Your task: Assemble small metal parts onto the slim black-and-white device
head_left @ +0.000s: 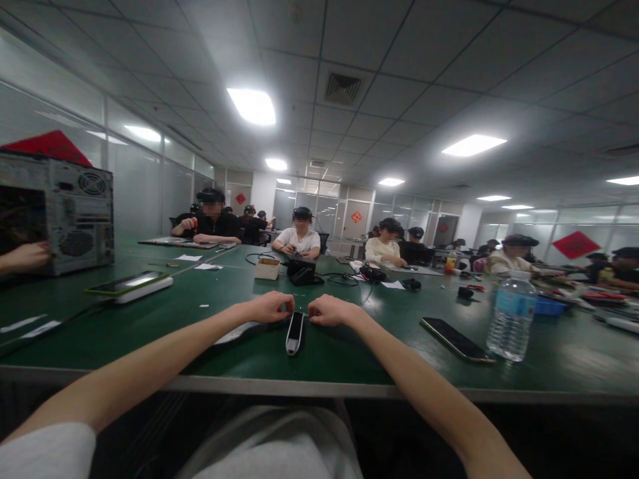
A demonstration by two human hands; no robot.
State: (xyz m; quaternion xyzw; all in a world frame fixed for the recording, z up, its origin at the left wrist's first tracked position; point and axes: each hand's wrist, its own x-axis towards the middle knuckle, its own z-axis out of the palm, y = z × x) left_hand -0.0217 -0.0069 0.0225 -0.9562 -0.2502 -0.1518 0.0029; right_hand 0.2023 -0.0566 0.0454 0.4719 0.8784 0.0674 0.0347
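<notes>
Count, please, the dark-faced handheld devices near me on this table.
3: white device between left hand and right hand, black phone beside the bottle, green-edged device at left. Others may be hidden.

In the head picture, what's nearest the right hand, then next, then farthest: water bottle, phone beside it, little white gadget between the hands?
1. White gadget: just left of the right hand.
2. Phone: over on the right.
3. Water bottle: right too, past the phone.

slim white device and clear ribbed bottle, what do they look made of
Slim white device with a black panel: probably smooth, hard plastic, given its even white shell. Clear, blue-labelled bottle: likely thin, glossy plastic, given its see-through, ridged wall.
</notes>
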